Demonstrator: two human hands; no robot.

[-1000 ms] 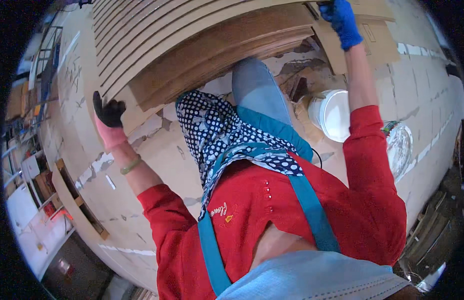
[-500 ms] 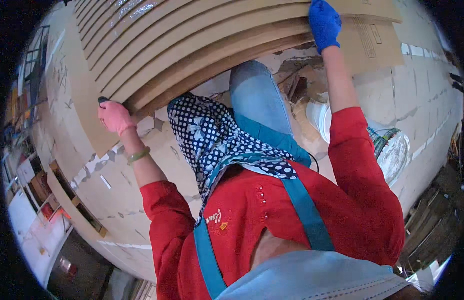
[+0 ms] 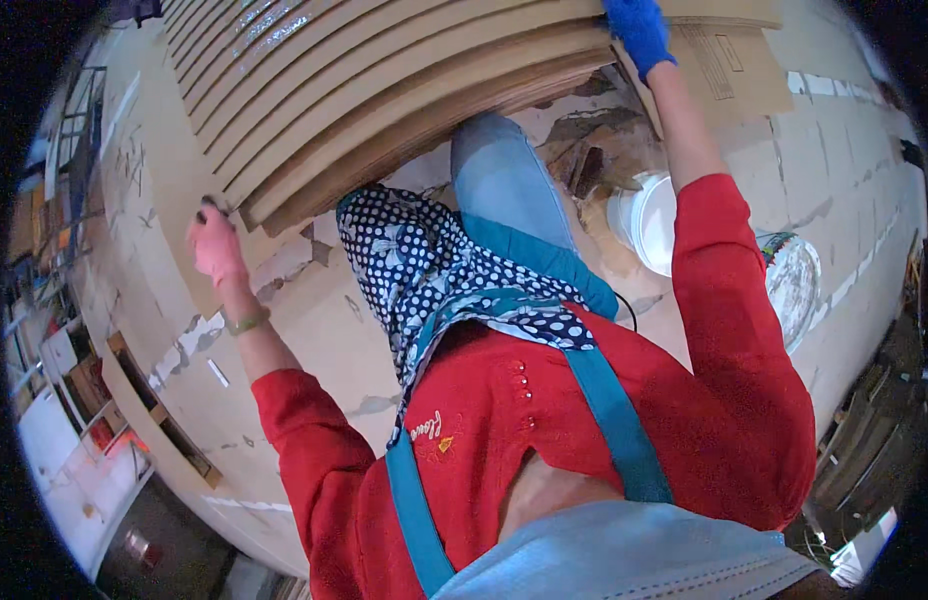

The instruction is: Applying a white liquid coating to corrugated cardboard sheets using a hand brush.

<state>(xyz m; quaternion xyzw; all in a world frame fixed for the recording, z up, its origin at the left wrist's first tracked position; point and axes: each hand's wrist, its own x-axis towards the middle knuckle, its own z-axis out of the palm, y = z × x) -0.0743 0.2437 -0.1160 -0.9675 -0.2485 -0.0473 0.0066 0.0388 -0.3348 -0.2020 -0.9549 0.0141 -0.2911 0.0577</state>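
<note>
A fanned stack of brown cardboard sheets (image 3: 384, 90) spreads across the top of the view, its edges stepped like stairs. Just off the stack's near left corner is my left hand (image 3: 216, 245), in a pink glove, its fingers closed around something small and dark that I cannot make out. My right hand (image 3: 639, 35), in a blue glove, lies at the right end of the stepped edges with its fingers stretched out over the cardboard. The top of the frame cuts its fingertips.
A white bucket (image 3: 644, 225) stands to the right of my bent knee (image 3: 514, 180), and a second, whitish-topped container (image 3: 792, 285) sits beyond it. Flat cardboard with printed lines (image 3: 734, 75) lies at the right. Shelves and boards (image 3: 74, 370) line the far left.
My left hand has moved left, a little away from the stack's corner. My right hand has shifted slightly up and left. A narrow cardboard edge now shows below it.
</note>
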